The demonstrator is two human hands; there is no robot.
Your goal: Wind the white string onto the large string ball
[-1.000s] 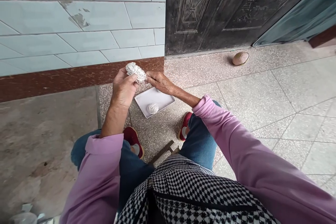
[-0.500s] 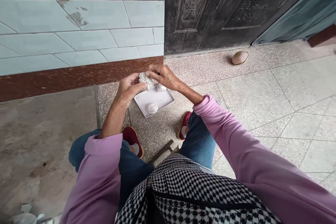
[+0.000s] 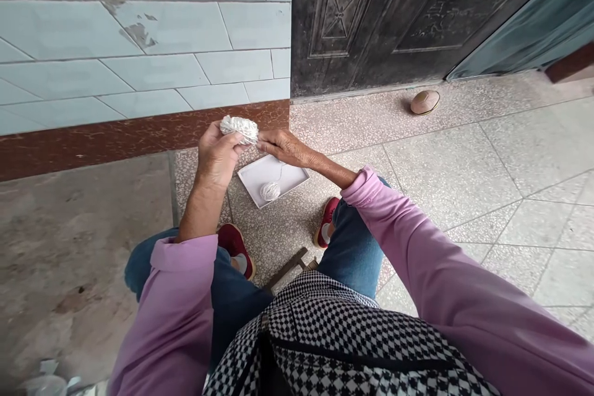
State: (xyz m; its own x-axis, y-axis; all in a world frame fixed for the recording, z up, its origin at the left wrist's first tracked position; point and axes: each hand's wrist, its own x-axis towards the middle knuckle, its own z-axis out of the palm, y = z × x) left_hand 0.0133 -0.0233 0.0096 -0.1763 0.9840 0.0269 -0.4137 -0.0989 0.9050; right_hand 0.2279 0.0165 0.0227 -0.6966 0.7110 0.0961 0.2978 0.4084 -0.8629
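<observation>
My left hand is closed around a bunched white crocheted or knitted yarn piece, thumb across its near side. At the right end of that piece is my right hand, its thumb and fingers pinched together; what lies between them is too small to make out. Below both hands a shallow white box lid or tray rests on the floor. It holds a white yarn ball, from which a thin strand runs up toward my right hand.
A dark carved door and a pale tiled wall stand in front. A rounded pinkish object lies on the floor by the door. My red shoes flank the tray, and part of a wooden seat frame shows between my legs.
My left hand has raised and turned the yarn piece up and left, so more of it shows. My right hand has lowered slightly and now covers the second yarn ball seen earlier.
</observation>
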